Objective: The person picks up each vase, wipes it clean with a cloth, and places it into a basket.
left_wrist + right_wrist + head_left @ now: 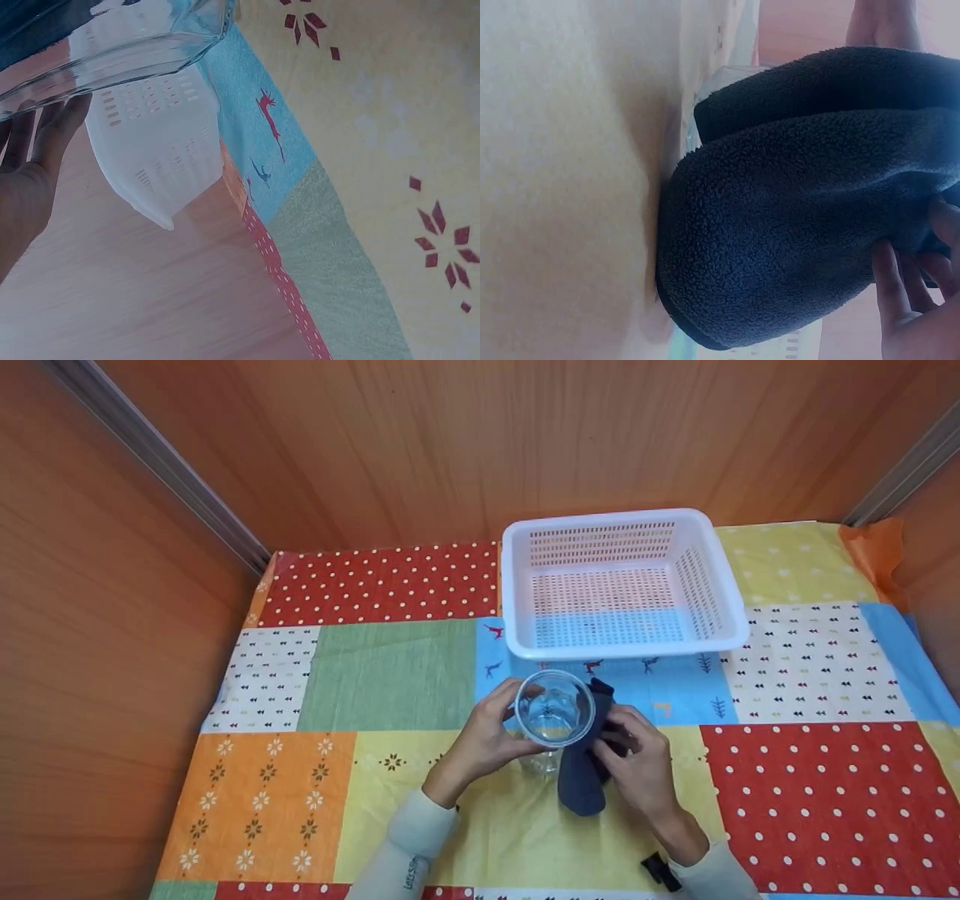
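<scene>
A clear drinking glass (pixel 553 714), its mouth facing up toward the head camera, is gripped at its left side by my left hand (pixel 489 735). In the left wrist view the glass (pixel 127 69) crosses the top left, with the left fingers (pixel 51 142) against it. My right hand (pixel 643 765) pinches a dark grey cloth (pixel 581 781) that hangs along the right side of the glass. Seen from the right wrist, the fuzzy cloth (pixel 780 210) covers most of the glass, and its lower edge comes down near the tablecloth.
Just behind the hands stands a white perforated plastic basket (pixel 622 649) with nothing visible inside. A patchwork tablecloth (pixel 394 675) covers the table. Wooden panels (pixel 450 450) rise at the back and both sides. A black strap (pixel 660 872) shows by the right wrist.
</scene>
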